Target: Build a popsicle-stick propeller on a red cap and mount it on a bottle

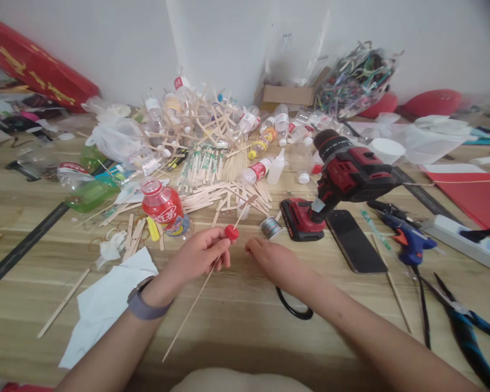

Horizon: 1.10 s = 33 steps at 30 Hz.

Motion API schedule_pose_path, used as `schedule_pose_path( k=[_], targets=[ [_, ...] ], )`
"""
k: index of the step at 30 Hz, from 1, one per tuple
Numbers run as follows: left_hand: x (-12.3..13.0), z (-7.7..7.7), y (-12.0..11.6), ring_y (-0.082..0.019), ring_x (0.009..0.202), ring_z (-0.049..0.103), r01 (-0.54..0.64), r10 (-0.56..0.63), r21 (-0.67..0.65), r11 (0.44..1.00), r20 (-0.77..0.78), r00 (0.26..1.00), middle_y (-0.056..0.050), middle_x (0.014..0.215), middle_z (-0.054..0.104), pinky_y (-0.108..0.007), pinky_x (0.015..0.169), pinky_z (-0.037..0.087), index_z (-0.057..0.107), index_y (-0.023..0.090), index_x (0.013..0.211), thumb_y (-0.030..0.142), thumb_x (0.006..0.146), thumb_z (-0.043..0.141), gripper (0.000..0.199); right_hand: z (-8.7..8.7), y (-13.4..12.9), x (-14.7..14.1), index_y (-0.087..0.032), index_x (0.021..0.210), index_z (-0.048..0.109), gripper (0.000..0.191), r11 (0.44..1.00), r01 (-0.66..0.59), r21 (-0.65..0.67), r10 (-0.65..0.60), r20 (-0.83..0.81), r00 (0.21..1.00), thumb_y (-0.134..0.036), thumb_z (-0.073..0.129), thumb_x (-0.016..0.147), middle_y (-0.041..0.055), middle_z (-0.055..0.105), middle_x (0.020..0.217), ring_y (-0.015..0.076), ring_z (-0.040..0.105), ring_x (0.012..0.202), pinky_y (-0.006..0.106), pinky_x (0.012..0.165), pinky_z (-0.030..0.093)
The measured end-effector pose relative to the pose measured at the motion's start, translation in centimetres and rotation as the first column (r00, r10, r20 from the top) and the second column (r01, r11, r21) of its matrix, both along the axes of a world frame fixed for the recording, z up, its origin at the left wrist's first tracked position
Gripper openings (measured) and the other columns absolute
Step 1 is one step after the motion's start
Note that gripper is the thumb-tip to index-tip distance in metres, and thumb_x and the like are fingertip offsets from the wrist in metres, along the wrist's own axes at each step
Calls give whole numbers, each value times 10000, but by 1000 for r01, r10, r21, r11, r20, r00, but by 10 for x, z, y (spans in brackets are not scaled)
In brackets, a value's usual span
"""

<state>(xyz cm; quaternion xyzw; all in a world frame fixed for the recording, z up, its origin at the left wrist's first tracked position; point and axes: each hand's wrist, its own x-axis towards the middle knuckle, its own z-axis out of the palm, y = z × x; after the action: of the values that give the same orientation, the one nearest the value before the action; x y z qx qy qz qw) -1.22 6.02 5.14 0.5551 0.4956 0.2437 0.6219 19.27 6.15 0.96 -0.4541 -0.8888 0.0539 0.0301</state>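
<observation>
Left hand (202, 253) has its grip pinched on a red cap (231, 233), thin stick (187, 316) through it (right hand (271, 260), can't tell its grip)

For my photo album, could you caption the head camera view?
Left hand holds a red cap and thin stick, right hand close by, a power drill beyond.

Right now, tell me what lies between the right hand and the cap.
In the head view, only bare tabletop shows between the right hand and cap.
</observation>
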Motion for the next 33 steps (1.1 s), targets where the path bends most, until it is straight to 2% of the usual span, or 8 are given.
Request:
schedule_pose_path(
  k=[5,9,12,19,25,33],
  targets=[
    [12,-6,5,-92,486,503,49,-42,73,996,-88,995,34,615,595,-195,448,330,553,174,952,370,882,464,226,1,-22,21,-159,887,614,182,999,-16,-38,19,69,997,-48,471,912,80,656,905,175,654,708,267,583,402],
    [26,-9,10,-117,554,550,127,-80,223,967,-210,975,23,648,616,-224,529,391,552,188,916,324,912,425,186,4,-30,34,-178,854,619,185,998,18,-54,-14,87,996,-76,481,923,50,663,824,185,665,695,268,555,375],
    [36,-10,12,-129,569,567,173,-102,282,944,-249,963,16,668,637,-239,549,408,543,199,902,303,922,400,179,4,-33,38,-188,819,624,182,998,18,-67,-12,84,996,-90,505,915,27,667,773,170,653,652,262,540,352],
    [42,-7,9,-133,576,572,183,-97,307,934,-276,956,14,682,643,-248,567,410,551,202,909,305,937,375,206,-1,-37,34,-178,822,634,188,999,-24,-44,25,36,999,-191,505,957,48,674,776,184,657,696,272,578,371],
    [36,-13,13,-143,574,569,179,-58,332,926,-344,937,16,682,645,-260,581,407,565,198,984,285,931,379,211,-4,-40,31,-178,786,622,168,997,-77,-21,77,18,997,-189,551,938,33,681,765,190,660,686,279,583,373],
    [32,-18,12,-158,614,603,200,-18,375,905,-438,899,8,690,663,-265,604,408,547,208,882,253,929,377,182,-4,-43,29,-187,774,623,160,992,-128,15,128,-1,992,-180,569,924,19,686,746,185,656,659,287,576,361]
  ],
)
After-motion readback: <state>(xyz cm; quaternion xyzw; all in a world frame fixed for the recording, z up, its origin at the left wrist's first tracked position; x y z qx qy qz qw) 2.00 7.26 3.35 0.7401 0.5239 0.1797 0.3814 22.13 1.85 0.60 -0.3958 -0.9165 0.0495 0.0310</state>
